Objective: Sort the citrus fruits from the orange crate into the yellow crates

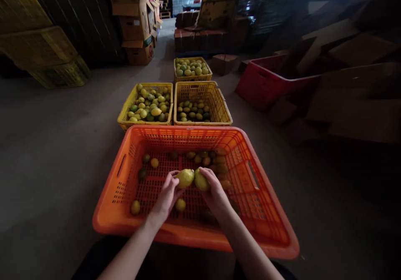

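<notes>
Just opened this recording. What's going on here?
A person holds a fruit in each bare hand over a large orange crate: a yellowish fruit in the left hand and a greener fruit in the right hand, close together. More loose fruit lies scattered in that crate. Beyond stand three yellow crates with similar fruit: the left crate and rear crate well filled, the right crate less so.

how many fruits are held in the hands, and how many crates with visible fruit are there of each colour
Held fruits: 2 (left fruit in the left hand, right fruit in the right hand)
Orange crate: 1
Yellow crates: 3 (near left crate, near right crate, rear crate)
Total: 6
</notes>
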### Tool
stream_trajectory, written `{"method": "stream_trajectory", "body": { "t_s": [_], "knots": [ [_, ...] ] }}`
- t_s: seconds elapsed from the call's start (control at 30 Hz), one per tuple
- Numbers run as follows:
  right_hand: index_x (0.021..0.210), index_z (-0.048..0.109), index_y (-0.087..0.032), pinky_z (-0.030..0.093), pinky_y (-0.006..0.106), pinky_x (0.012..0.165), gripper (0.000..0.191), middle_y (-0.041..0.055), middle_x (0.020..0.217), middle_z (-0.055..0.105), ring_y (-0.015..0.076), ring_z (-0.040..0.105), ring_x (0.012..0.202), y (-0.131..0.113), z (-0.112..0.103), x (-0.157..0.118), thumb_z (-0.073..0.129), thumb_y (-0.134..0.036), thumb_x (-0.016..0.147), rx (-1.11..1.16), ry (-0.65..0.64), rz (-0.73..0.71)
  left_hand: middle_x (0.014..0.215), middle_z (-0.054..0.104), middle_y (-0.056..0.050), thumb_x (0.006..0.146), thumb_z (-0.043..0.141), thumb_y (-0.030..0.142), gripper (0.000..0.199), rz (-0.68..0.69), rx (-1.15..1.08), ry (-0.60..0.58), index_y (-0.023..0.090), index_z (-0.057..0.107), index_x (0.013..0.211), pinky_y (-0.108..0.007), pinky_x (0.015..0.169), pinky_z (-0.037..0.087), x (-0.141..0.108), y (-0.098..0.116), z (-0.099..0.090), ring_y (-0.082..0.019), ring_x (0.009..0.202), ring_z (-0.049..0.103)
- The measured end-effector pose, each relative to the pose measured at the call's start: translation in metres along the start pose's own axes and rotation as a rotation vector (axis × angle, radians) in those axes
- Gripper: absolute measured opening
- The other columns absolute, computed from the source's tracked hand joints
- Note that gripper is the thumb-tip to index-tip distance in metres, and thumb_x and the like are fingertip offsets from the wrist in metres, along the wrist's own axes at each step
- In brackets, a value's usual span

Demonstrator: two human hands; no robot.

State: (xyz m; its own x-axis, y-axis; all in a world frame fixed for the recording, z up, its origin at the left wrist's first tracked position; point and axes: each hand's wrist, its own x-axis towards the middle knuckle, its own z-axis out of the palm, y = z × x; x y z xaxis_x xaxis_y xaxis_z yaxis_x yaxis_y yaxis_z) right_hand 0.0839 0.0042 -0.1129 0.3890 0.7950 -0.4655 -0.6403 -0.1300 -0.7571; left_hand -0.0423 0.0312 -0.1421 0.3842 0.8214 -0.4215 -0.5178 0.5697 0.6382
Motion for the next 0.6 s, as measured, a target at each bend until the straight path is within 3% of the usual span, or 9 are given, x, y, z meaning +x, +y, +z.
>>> {"method": "stream_trajectory", "body": {
  "t_s": [0.13,0.33,0.47,0.6],
  "knots": [
    [0.074,0.062,-0.020,0.041,0.019,0.050,0.023,-0.0044,0.070,0.058,0.0098,0.052,0.062,0.005,0.000,0.002,0.069,-0.037,0.059,0.028,0.089,0.042,0.107,0.060,-0.008,0.073,0.053,0.034,0.033,-0.013,0.122,-0.073,0.017,0.056,0.101,-0.031,0.082,0.044,-0.002,-0.014,-0.006,-0.020,0.100,0.053],
    [0.074,0.061,-0.018,0.042,0.021,0.050,0.027,-0.0030,0.062,0.059,0.0108,0.052,0.055,0.005,0.011,0.004,0.068,-0.040,0.060,0.084,0.051,0.149,0.113,0.057,-0.003,0.072,0.059,0.039,0.041,0.012,0.264,0.043,0.027,0.055,0.111,-0.027,0.080,0.042,-0.001,-0.008,-0.002,-0.019,0.103,0.050],
    [0.076,0.061,-0.019,0.043,0.021,0.048,0.025,-0.0011,0.064,0.062,0.0125,0.055,0.057,0.002,0.006,0.000,0.065,-0.040,0.063,0.058,0.066,0.117,0.100,0.059,-0.001,0.070,0.064,0.037,0.034,0.062,0.155,0.107,0.022,0.061,0.101,-0.021,0.069,0.045,0.006,0.004,0.003,-0.011,0.081,0.054],
    [0.085,0.062,-0.023,0.047,0.021,0.054,0.027,-0.0018,0.076,0.065,0.0130,0.059,0.068,-0.001,0.000,0.000,0.067,-0.038,0.062,0.079,0.066,-0.015,0.091,0.062,-0.004,0.076,0.059,0.028,0.022,-0.014,-0.066,0.148,0.016,0.062,0.095,-0.021,0.065,0.048,0.010,0.014,0.009,-0.010,0.073,0.056]
  ]
}}
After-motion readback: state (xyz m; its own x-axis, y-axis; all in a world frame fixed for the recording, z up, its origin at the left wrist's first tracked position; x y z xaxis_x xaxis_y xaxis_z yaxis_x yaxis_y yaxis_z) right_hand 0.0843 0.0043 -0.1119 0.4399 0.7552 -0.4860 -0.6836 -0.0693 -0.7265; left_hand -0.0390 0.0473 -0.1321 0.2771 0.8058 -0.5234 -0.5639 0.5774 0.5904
